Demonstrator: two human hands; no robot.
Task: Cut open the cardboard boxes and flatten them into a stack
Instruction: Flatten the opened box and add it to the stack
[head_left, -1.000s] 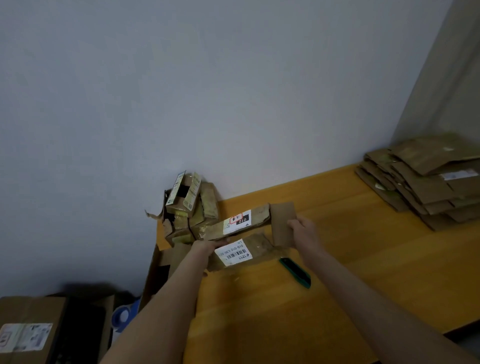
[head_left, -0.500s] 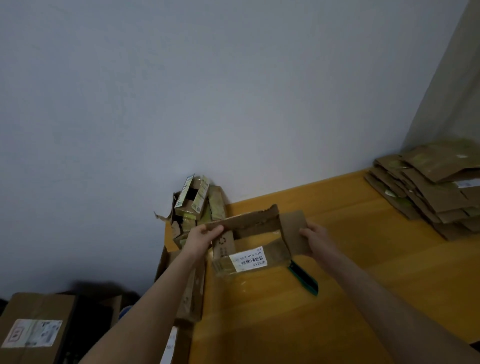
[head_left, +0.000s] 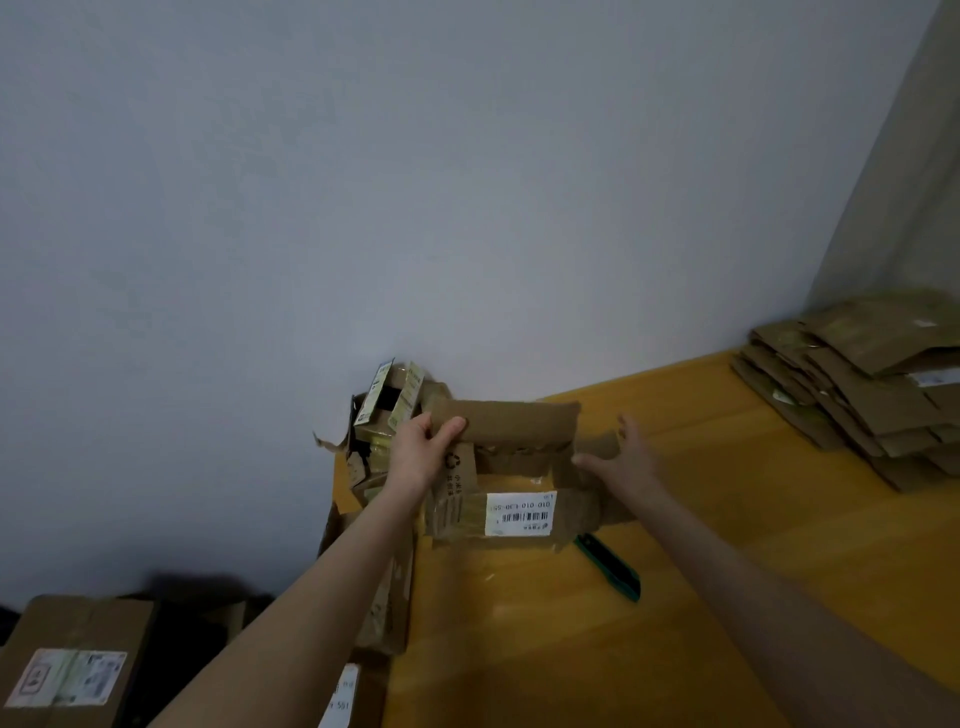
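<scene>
The step in hand looks like collapsing the box, which stands open on the counter near its left end, label facing the camera. To do it well, one wall should stay pinned while the opposite side is pushed sideways, so the walls fold along their own creases rather than buckle. Once they lean, a flat palm pressing down finishes it. The cutter lies just beside the box's near right corner, so the press should stay clear of it. The flattened sheet then belongs on the stack at the far right of the counter, well apart from here.

The left hand is clenched on the far wall's left end, thumb on the front and fingers wrapped behind. The right hand is spread wide, fingers straight, and seems to rest against the right-hand flap without gripping it. A pile of uncut boxes waits by the wall behind the left hand.
</scene>
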